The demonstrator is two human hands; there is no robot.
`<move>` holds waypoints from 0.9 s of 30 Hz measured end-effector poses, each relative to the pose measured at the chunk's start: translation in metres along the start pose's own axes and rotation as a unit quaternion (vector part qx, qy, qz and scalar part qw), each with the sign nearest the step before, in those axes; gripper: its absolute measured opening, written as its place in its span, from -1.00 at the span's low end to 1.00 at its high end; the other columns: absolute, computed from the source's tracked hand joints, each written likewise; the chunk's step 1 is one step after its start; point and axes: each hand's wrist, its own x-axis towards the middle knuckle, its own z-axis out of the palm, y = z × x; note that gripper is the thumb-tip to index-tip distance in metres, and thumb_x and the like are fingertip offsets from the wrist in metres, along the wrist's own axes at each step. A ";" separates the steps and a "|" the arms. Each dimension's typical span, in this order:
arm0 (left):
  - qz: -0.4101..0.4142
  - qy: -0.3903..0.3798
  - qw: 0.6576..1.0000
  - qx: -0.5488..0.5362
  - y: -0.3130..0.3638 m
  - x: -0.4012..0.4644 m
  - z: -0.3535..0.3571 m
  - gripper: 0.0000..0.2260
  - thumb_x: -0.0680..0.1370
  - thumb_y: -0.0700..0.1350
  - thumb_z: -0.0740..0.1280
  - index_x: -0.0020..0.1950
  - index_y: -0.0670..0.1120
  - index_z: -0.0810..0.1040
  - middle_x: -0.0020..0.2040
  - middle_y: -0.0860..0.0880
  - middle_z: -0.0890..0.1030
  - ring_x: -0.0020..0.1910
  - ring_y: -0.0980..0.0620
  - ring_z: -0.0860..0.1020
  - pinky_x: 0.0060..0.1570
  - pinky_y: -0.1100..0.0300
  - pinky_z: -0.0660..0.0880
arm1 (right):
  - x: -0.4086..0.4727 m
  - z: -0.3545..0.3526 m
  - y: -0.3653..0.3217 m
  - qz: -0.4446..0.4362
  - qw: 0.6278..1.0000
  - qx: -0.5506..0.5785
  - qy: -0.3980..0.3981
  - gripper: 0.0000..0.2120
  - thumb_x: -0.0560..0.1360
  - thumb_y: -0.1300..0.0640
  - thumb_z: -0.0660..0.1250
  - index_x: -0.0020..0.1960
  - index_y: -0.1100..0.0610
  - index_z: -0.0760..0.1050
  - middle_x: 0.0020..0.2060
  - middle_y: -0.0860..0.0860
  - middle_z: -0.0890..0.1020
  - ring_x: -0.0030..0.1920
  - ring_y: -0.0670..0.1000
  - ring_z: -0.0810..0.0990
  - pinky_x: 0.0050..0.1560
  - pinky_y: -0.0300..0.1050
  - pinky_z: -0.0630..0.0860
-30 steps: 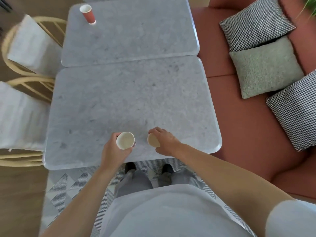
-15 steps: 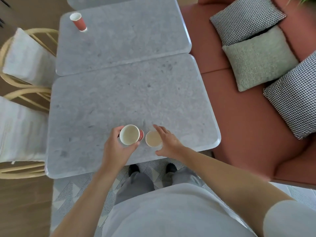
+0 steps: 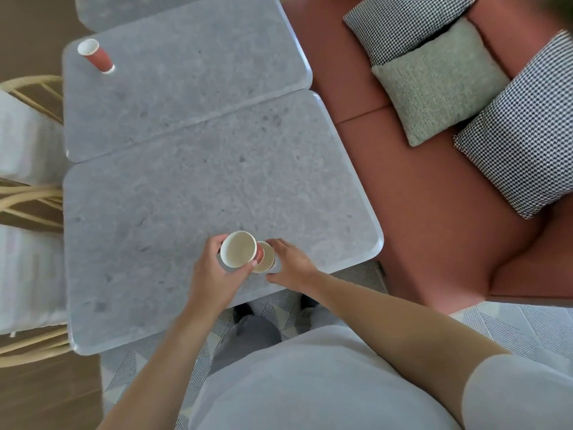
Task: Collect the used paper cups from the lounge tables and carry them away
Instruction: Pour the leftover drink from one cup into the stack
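Left hand (image 3: 217,276) grips the held cup (image 3: 238,248), thumb and fingers curled round its wall, rim up, cup tilted toward the second cup (image 3: 264,257) and overlapping its rim from the left. Whether the held cup's base is already inside the second cup cannot be told. Right hand (image 3: 290,265) wraps loosely round the second cup from the right, fingers curved at its wall; that cup stands on the near table (image 3: 173,218), close to the table's near edge and toward its right corner.

Rest of the near table, left and beyond the cups, is bare grey stone with rounded corners. Far table (image 3: 186,72) butts against the near table's far edge, a thin seam between them. Third cup (image 3: 96,55), red with white inside, stands upright at the far table's left far corner, well apart from the hands.

Right of the near table: red sofa (image 3: 434,212), just beside the table edge, with three cushions (image 3: 440,79) against its back. Left of the near table: wicker chairs (image 3: 28,197) with white pads, tight to the edge. Below the near edge: patterned rug (image 3: 511,324), the person's shoes and grey trousers.
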 end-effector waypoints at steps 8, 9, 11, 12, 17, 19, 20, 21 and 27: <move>-0.017 0.001 1.000 -0.019 0.005 0.012 0.002 -0.39 0.25 0.35 0.57 0.21 0.35 0.43 0.18 0.45 0.57 0.15 0.40 0.55 0.02 0.30 0.46 | 0.016 -0.006 -0.007 -0.012 1.000 -0.003 0.002 -0.41 0.42 0.06 0.56 0.40 -0.02 0.46 0.27 -0.05 0.60 0.24 0.04 0.59 0.23 0.03 0.56; -0.020 0.001 1.000 -0.024 0.004 0.012 0.002 -0.40 0.25 0.34 0.58 0.21 0.36 0.43 0.19 0.43 0.57 0.18 0.37 0.56 0.06 0.27 0.48 | 0.017 -0.006 -0.007 -0.007 1.000 0.003 0.006 -0.43 0.41 0.06 0.56 0.38 -0.03 0.47 0.23 -0.07 0.62 0.20 0.03 0.61 0.17 -0.01 0.56; -0.024 0.001 0.999 -0.034 0.002 0.014 0.002 -0.38 0.25 0.32 0.60 0.24 0.34 0.45 0.22 0.40 0.58 0.24 0.31 0.56 0.15 0.20 0.50 | 0.018 -0.005 -0.008 0.003 1.000 0.017 0.015 -0.43 0.38 0.06 0.56 0.35 -0.04 0.48 0.17 -0.10 0.63 0.11 0.00 0.62 0.03 -0.12 0.51; -0.025 0.000 0.999 -0.038 0.001 0.014 0.002 -0.38 0.25 0.31 0.61 0.24 0.34 0.45 0.23 0.39 0.58 0.26 0.29 0.57 0.16 0.19 0.51 | 0.019 -0.005 -0.008 0.004 1.000 0.021 0.017 -0.43 0.37 0.06 0.56 0.34 -0.05 0.47 0.15 -0.11 0.64 0.07 -0.02 0.62 -0.02 -0.16 0.47; -0.045 -0.012 0.999 -0.026 -0.009 0.015 0.003 -0.39 0.31 0.23 0.66 0.26 0.30 0.45 0.20 0.36 0.59 0.22 0.33 0.56 0.10 0.24 0.50 | 0.019 -0.005 -0.008 0.004 0.999 0.027 0.019 -0.44 0.35 0.03 0.57 0.29 -0.07 0.47 0.10 -0.11 0.65 0.05 -0.03 0.62 0.00 -0.12 0.55; -0.053 -0.020 0.998 -0.019 -0.015 0.015 0.004 -0.41 0.39 0.13 0.67 0.30 0.24 0.45 0.21 0.32 0.59 0.21 0.36 0.54 0.10 0.23 0.50 | 0.018 -0.005 -0.006 0.012 1.000 0.022 0.009 -0.42 0.36 0.05 0.57 0.33 -0.06 0.46 0.12 -0.09 0.66 0.08 -0.01 0.63 0.03 -0.12 0.55; -0.056 -0.026 0.998 -0.014 -0.017 0.016 0.004 -0.42 0.42 0.10 0.66 0.32 0.21 0.45 0.22 0.30 0.59 0.21 0.36 0.54 0.11 0.21 0.51 | 0.018 -0.005 -0.005 0.018 1.000 0.018 0.000 -0.40 0.37 0.07 0.56 0.36 -0.05 0.46 0.14 -0.08 0.67 0.09 0.00 0.64 0.03 -0.13 0.54; -0.057 -0.033 0.998 -0.010 -0.020 0.016 0.005 -0.43 0.44 0.08 0.65 0.35 0.18 0.46 0.23 0.27 0.59 0.22 0.33 0.55 0.13 0.17 0.52 | 0.018 -0.004 -0.003 0.020 1.000 0.014 -0.009 -0.40 0.38 0.09 0.54 0.39 -0.04 0.47 0.15 -0.07 0.67 0.10 0.01 0.64 0.03 -0.14 0.53; -0.059 -0.059 0.996 -0.009 -0.024 0.015 0.007 -0.44 0.50 0.04 0.60 0.43 0.08 0.47 0.30 0.13 0.60 0.28 0.11 0.56 0.20 0.12 0.50 | 0.013 -0.003 0.000 0.015 1.000 -0.004 -0.025 -0.43 0.42 0.12 0.51 0.41 -0.01 0.50 0.13 -0.04 0.70 0.11 0.04 0.67 0.04 -0.16 0.53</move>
